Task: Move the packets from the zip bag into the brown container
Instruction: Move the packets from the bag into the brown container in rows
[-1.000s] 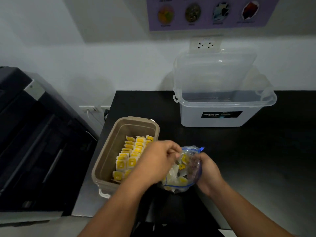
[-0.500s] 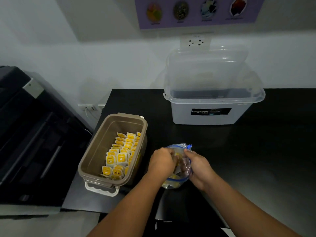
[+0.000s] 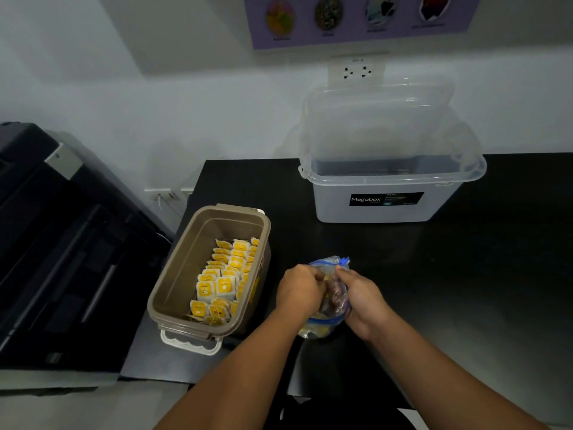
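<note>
My hands are close together at the zip bag (image 3: 324,328), which sits on the black table (image 3: 465,274) right in front of me. My right hand (image 3: 361,297) pinches the bag's rim at its 3 o'clock side, just below the blue zip tab. My left hand (image 3: 299,290) is at the bag's 9 o'clock side with its fingers curled into the mouth. I cannot tell whether they have hold of anything in there, since my knuckles hide them.

A second ago the bag's mouth gaped wide and I could see packets inside. Now it is squeezed narrow between my hands, and only a little yellow shows through the plastic at the bottom. My left hand was then up by the brown container's near corner, and it is now well clear of it.

The brown container (image 3: 173,274) stands at 10 o'clock from the bag, open, with rows of yellow packets (image 3: 223,274) standing along its right side (the left half is bare). A clear box (image 3: 387,209) stands at 1 o'clock, by the wall.
</note>
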Available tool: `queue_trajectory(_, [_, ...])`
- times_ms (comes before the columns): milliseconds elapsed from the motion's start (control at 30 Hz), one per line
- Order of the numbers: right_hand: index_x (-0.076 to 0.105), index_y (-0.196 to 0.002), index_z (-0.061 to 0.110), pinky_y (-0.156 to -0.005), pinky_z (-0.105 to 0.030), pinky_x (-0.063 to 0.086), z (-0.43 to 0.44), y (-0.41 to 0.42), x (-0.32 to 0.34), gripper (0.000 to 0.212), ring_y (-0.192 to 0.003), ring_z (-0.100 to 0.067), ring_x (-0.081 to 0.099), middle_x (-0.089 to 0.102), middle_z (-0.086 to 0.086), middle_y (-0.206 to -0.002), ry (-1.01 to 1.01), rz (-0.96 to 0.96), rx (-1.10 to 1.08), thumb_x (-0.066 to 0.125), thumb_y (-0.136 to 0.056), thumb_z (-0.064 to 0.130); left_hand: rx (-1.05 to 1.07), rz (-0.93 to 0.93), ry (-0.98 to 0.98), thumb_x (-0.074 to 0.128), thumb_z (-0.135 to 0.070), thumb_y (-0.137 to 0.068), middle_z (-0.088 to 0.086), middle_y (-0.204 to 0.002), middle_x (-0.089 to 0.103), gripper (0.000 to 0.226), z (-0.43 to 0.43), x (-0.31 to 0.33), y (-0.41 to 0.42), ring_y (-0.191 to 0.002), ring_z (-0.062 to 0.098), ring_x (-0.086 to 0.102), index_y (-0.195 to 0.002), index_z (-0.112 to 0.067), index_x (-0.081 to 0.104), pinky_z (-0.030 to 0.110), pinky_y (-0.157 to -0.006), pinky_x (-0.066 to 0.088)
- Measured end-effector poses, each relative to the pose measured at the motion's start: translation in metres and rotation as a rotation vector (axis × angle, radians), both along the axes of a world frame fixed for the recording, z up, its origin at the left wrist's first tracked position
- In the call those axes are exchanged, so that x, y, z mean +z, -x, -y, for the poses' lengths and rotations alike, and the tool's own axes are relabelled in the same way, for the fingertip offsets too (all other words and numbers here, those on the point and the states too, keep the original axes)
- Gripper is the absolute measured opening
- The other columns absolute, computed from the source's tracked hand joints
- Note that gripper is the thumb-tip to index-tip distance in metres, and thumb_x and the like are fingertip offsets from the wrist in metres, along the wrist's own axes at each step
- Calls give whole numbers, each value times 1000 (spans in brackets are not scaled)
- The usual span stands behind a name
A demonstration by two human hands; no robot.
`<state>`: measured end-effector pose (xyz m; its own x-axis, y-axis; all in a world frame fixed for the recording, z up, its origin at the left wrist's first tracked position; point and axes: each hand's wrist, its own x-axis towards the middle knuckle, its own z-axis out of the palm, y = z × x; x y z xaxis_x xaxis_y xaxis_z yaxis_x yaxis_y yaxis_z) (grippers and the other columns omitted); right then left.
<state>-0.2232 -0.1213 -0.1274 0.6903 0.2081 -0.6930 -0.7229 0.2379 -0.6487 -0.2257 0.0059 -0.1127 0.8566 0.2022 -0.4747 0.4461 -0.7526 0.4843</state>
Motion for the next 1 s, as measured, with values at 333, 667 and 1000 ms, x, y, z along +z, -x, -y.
queue_trajectory(333, [68, -127, 5, -91, -47, 57, -20, 1, 7, 33, -102, -33, 76, 78, -18, -109, -4, 20, -181, 54, -106, 27, 3, 329, 168, 71, -23, -86, -9, -78, 73, 6, -30, 46, 16, -72, 4, 68, -84, -22, 77, 30, -75, 60])
queue_trajectory(667, [64, -133, 5, -89, -47, 58, -59, 14, 22, 38, -108, -33, 75, 76, -19, -118, -53, 4, -251, 50, -108, 30, 19, 492, 350, 78, -21, -88, -14, -75, 72, 9, -138, 127, 32, -64, -4, 63, -84, -30, 75, 13, -62, 50])
queue_trajectory(1000, [66, -130, 2, -101, -52, 55, -77, 29, 19, 39, -111, -33, 74, 76, -20, -119, -12, 18, -384, 50, -108, 30, -382, 149, 80, 76, -28, -89, -16, -85, 68, 5, -207, 97, 43, -75, -6, 63, -85, -32, 74, 14, -67, 53])
